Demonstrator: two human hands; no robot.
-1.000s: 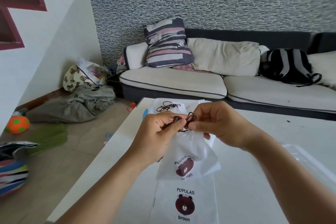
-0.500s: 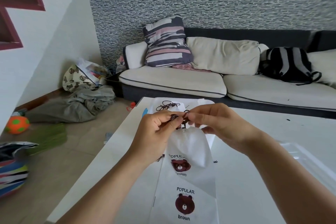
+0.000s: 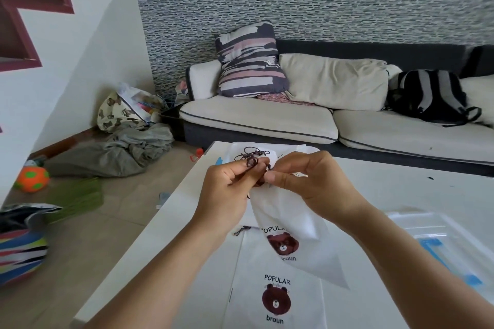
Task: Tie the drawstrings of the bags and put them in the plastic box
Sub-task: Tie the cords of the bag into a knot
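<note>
Over the last second the held bag [image 3: 291,224] has sagged lower over the tabletop [image 3: 401,195], its neck now cinched. Left hand [image 3: 227,189] and right hand [image 3: 307,181] fingers both pinch the brown drawstring [image 3: 252,161], so the knot looks underway; the plastic box [image 3: 441,235] waits at right

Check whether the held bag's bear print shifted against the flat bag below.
Yes. The held bag swung right: its bear print now sits right of the flat bag's print.
</note>
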